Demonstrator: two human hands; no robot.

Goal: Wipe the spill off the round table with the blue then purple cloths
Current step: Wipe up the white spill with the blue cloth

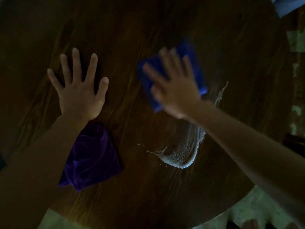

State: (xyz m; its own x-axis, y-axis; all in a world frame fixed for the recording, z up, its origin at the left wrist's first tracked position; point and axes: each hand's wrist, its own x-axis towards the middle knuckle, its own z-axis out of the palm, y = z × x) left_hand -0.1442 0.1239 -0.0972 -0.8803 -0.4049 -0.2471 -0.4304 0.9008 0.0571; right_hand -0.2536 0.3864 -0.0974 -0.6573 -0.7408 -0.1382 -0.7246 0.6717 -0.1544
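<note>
Nearest the person, by the near edge of the dark round table (135, 38), the purple cloth (92, 156) lies crumpled on the wood, partly covered by the left forearm that crosses over it. To the right of it, toward the near right edge, a foamy whitish spill (183, 154) curves in a smeared band across the grain, with a few small flecks just beside its left tip. A thinner pale streak (220, 94) of the same spill runs farther up, near the right edge.

Toward the middle of the table, the left hand (79, 91) rests flat on the bare wood, fingers spread wide and holding nothing. Well apart from it to the right, the right hand (173, 86) lies palm down on the blue cloth (186, 52), fingers splayed and pressing it to the table rather than gripping it; the hand is blurred. The blue cloth sits just beyond the upper end of the foamy band, its far corner showing past the fingertips.

At the far right corner of the view, a pale blue fabric (283, 5) shows beyond the table's edge.
</note>
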